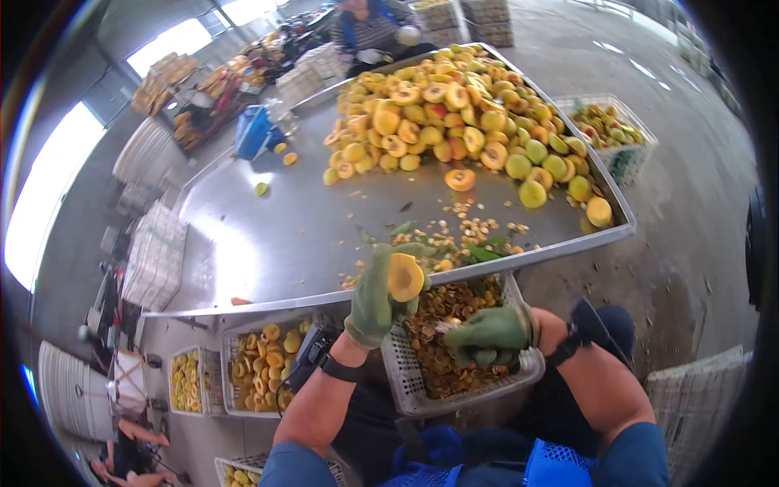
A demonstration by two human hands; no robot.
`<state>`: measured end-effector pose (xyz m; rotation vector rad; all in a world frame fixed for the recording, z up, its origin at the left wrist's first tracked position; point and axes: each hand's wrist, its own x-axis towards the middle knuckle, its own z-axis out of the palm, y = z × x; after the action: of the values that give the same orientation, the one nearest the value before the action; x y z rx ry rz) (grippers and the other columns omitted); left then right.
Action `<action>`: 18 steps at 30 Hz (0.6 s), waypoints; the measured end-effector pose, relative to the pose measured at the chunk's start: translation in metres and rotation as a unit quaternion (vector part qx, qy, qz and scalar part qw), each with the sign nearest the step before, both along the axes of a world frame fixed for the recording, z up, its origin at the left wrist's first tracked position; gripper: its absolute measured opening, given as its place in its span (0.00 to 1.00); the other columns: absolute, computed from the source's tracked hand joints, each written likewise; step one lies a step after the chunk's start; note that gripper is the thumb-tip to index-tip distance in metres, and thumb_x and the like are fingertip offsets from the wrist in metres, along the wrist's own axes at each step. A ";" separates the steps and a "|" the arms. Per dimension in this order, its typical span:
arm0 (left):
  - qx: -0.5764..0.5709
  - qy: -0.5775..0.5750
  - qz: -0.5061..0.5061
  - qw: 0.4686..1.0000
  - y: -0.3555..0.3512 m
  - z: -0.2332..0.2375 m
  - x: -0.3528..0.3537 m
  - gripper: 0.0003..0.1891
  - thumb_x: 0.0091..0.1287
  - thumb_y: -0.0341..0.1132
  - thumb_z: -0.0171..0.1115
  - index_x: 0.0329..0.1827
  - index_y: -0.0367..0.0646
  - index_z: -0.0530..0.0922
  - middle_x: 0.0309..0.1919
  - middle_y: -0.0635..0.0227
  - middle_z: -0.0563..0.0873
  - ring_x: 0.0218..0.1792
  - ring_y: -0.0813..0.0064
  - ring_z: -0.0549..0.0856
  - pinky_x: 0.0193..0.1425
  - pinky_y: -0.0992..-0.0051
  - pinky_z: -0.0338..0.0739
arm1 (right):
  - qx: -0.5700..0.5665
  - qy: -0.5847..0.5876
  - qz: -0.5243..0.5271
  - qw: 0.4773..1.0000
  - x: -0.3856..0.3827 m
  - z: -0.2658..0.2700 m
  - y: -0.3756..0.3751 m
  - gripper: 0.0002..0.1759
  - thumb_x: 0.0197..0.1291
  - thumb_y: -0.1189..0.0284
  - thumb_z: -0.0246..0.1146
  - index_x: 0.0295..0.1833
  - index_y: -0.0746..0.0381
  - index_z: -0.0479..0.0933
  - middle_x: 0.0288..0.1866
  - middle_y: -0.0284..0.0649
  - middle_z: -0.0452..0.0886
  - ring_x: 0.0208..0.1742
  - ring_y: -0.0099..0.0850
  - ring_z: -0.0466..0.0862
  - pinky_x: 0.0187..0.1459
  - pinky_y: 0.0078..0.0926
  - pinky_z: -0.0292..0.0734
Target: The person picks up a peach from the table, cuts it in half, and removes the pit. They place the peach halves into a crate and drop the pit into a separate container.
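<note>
Wearing a green glove, my left hand (pixel 375 296) holds a halved yellow peach (pixel 405 277) at the table's near edge, its hollowed cut face turned up. My right hand (pixel 487 334), gloved too, is closed over a white basket (pixel 531 372) filled with brown pits and scraps (pixel 430 357). A small shiny thing shows at its fingertips, too small to make out. Beyond my hands, loose pits (pixel 462 235) and green leaves (pixel 483 253) lie on the metal table (pixel 284 219). A large heap of whole and halved peaches (pixel 438 114) covers its far right part.
Crates of peaches (pixel 264 365) stand below the table at left, and another crate (pixel 625 154) at its right side. A blue container (pixel 253 132) sits at the table's left edge. Another person (pixel 377 32) is across the table. Stacked crates (pixel 698 398) stand at lower right.
</note>
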<state>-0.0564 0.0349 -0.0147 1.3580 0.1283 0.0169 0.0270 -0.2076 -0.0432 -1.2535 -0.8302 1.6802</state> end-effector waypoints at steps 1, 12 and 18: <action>0.042 -0.035 0.021 0.998 0.002 0.012 -0.003 0.31 0.82 0.60 0.47 0.61 0.39 0.82 0.31 0.65 0.88 0.19 0.79 0.81 0.20 0.82 0.72 | 0.114 -0.221 -0.004 0.969 -0.009 -0.045 -0.004 0.15 0.78 0.59 0.54 0.48 0.58 0.80 0.25 0.32 0.80 0.20 0.26 0.79 0.18 0.24 0.74; 0.301 0.228 0.363 0.852 0.233 -0.063 -0.180 0.17 0.76 0.38 0.60 0.62 0.38 0.80 0.45 0.60 0.85 0.46 0.65 0.86 0.48 0.68 0.83 | -0.055 -0.403 0.019 0.913 -0.029 -0.019 -0.013 0.29 0.68 0.45 0.61 0.38 0.63 0.86 0.26 0.43 0.86 0.28 0.36 0.86 0.36 0.33 0.81; 0.264 0.262 0.388 0.843 0.314 -0.169 -0.215 0.18 0.76 0.42 0.57 0.61 0.40 0.80 0.48 0.52 0.86 0.53 0.57 0.84 0.53 0.63 0.80 | -0.165 -0.400 0.056 0.900 -0.031 -0.015 -0.006 0.28 0.70 0.44 0.57 0.45 0.59 0.87 0.32 0.48 0.87 0.36 0.42 0.88 0.42 0.39 0.81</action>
<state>-0.2711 0.3491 -0.1838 1.7470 1.2138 0.3900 -0.0043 -0.2141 -0.0586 -2.2446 -1.1260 1.4033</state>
